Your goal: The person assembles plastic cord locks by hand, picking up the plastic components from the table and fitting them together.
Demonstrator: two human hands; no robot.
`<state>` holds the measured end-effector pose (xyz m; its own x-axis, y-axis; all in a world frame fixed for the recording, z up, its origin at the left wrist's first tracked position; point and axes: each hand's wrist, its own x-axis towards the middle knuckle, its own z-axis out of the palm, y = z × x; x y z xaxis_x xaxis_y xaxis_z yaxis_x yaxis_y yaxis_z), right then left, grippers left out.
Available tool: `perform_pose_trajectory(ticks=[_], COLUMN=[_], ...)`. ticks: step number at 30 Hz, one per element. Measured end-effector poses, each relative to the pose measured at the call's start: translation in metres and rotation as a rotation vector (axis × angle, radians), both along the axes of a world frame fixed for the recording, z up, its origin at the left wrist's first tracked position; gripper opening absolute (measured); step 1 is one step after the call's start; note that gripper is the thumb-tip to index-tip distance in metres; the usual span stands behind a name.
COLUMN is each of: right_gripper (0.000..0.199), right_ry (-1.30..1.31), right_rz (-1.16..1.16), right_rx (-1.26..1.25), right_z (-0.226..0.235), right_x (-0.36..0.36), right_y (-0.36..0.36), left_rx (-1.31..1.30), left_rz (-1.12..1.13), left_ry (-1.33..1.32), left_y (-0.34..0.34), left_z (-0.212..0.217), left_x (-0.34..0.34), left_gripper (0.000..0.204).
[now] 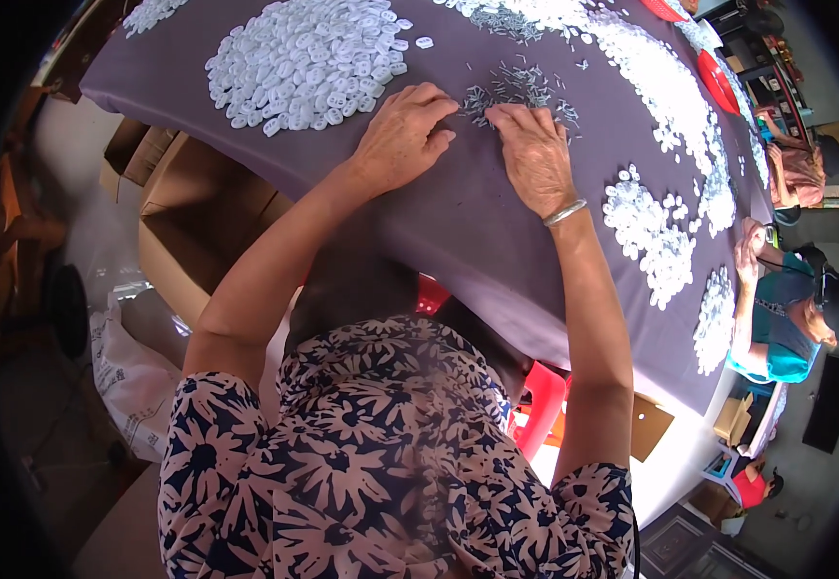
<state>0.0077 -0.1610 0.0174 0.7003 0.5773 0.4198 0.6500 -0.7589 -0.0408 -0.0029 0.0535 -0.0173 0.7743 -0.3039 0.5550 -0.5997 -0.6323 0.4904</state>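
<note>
My left hand (405,138) hovers over or rests on the dark tablecloth beside a large heap of white oval plastic pieces (306,63). Its fingers are bent, with a gap between thumb and forefinger, and nothing shows in it. At the near edge of a scattered pile of small grey pins (526,85) is my right hand (537,164), a bangle on its wrist. Those fingers are curled and close together over the pins. Their tips and the thumb are mostly hidden, so anything they hold cannot be made out.
Small white parts spread in a long band (666,87) along the table's right, with a separate cluster (653,227) nearer me. Red trays (719,82) stand beyond. A cardboard box (197,217) is below the table's left edge. Other people sit at the right (777,309).
</note>
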Motion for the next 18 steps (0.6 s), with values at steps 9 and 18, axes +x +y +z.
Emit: perform_pose_trajectory(ticks=[9,18], right_gripper=[0.034,0.017], right_ry=[0.093,0.224], right_rz=[0.035,0.035], right_rx=[0.373,0.4], right_z=[0.01,0.004], right_x=[-0.003,0.027], right_y=[-0.024,-0.03], left_rx=[-0.068,-0.07], left_rz=[-0.003,-0.011], left_ry=[0.025,0.028], left_y=[0.005,0.007], left_z=[0.0,0.003], left_x=[0.001,-0.003], left_gripper=[0.028,0.025])
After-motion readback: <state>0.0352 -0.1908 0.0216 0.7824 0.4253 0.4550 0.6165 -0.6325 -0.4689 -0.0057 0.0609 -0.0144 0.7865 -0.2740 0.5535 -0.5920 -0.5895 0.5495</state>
